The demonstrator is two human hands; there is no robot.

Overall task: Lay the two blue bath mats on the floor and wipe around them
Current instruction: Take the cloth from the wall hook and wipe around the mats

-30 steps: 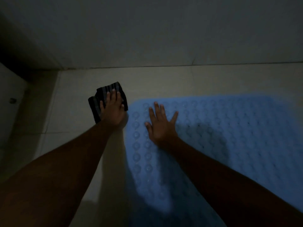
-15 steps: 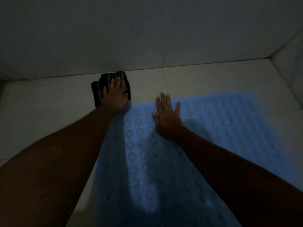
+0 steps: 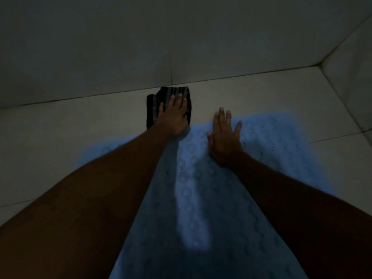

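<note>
My left hand (image 3: 174,115) lies flat, palm down and fingers stretched out, on a dark folded cloth with pale stripes (image 3: 156,106), pressing it against the pale tiled floor (image 3: 60,125). The cloth sits just beyond the far edge of the light blue rubber bath mat with round raised bumps (image 3: 271,141), close to the line where the floor meets the pale tiled wall (image 3: 120,47); its far edge nearly reaches that line. My wrist crosses over the mat's far edge, and my forearm runs back over the mat's left part toward me

My right hand (image 3: 225,137) is open too, spread flat on the mat near its far edge, fingertips reaching about to that edge, thumb out to the left. It grips nothing; it only rests its palm on the bumpy surface. The two hands are near each other but apart, with a strip of mat and floor between them

The mat lies flat on the floor, stretching from under my arms out to the right, where bare floor separates it from a second wall (image 3: 350,67) that meets the first in a corner. A brighter patch of light falls on the mat between my forearms. The room is dim, and I see only this one mat
</note>
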